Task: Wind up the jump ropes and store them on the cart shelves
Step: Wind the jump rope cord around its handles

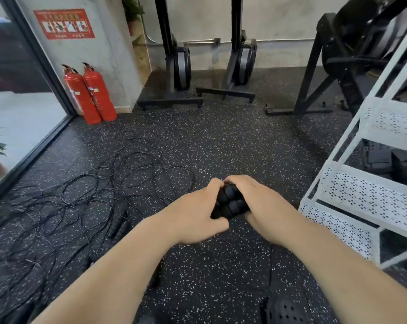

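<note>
Fingers of left hand and right hand clasp paired black handles. Other jump ropes sprawl tangled at the floor's left edge, so most winding and storing on the cart likely remains.

Blk ropes, white perforated cart

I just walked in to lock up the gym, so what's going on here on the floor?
A person grips a bundle of black jump rope handles with the left hand and the right hand. More ropes lie in a loose tangle on the floor to their left, not yet wound. The white cart stands close on the right.
</note>
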